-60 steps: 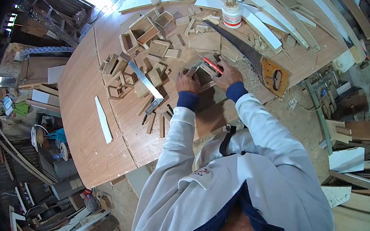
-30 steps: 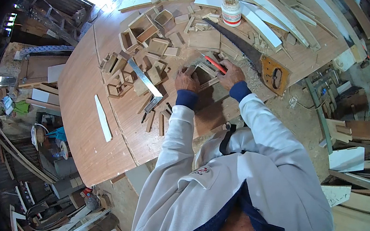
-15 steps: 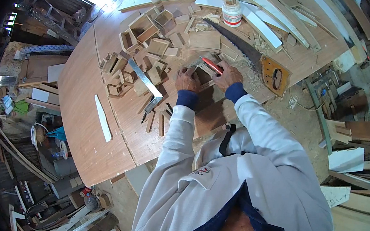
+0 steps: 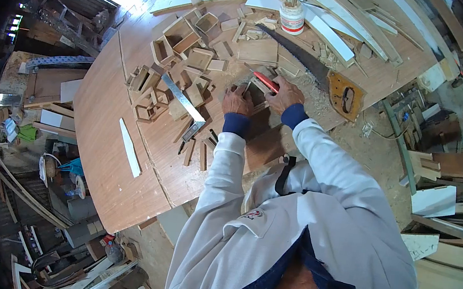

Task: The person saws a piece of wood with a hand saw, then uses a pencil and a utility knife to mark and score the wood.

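Red tool (image 4: 265,81) in R hand (image 4: 286,93), L hand (image 4: 237,100) on small wood frame (image 4: 256,95)

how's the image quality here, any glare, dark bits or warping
head view: glare washes out the far end of the table, corners fall to black, wide lens bows the long boards, workshop left of the table is dim
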`<state>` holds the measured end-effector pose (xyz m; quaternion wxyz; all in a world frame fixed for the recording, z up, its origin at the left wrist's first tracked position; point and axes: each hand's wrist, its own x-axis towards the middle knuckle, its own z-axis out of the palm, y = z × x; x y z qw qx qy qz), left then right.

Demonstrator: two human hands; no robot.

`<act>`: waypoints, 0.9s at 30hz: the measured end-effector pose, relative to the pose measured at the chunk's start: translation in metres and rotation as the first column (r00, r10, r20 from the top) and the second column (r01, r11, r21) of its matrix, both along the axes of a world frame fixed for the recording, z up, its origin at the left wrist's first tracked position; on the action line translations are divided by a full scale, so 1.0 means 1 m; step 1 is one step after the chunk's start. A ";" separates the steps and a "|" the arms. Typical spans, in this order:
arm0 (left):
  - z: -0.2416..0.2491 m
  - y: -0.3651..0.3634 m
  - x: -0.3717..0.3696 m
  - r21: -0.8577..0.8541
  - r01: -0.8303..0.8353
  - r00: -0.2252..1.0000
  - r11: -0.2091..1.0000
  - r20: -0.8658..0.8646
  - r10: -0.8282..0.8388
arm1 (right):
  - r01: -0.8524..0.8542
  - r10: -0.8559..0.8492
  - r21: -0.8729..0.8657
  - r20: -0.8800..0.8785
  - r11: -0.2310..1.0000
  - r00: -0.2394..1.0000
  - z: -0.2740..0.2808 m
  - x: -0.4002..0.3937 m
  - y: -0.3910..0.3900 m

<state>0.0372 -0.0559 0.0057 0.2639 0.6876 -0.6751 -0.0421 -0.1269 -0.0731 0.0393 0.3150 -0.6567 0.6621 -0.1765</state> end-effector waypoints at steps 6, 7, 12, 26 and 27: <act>0.005 0.001 0.001 0.032 0.021 1.000 0.999 -0.016 -0.020 | 0.031 -0.029 -0.046 0.044 0.998 0.999 -0.002 0.000 0.000; 0.006 0.001 0.001 0.027 0.019 1.000 0.999 -0.019 -0.018 | 0.062 -0.057 -0.044 0.105 0.997 0.993 -0.001 -0.001 0.000; -0.004 -0.005 0.036 -0.033 -0.069 0.968 0.997 -0.246 0.059 | 0.179 -0.150 -0.113 0.227 0.977 0.962 -0.017 -0.019 -0.007; 0.019 -0.056 0.067 0.230 -0.247 0.965 0.941 0.143 0.219 | 0.196 -0.180 -0.107 0.142 0.975 0.973 -0.044 -0.050 -0.003; 0.022 -0.053 0.065 0.234 -0.254 0.964 0.938 0.145 0.225 | 0.200 -0.186 -0.114 0.121 0.973 0.975 -0.044 -0.051 -0.002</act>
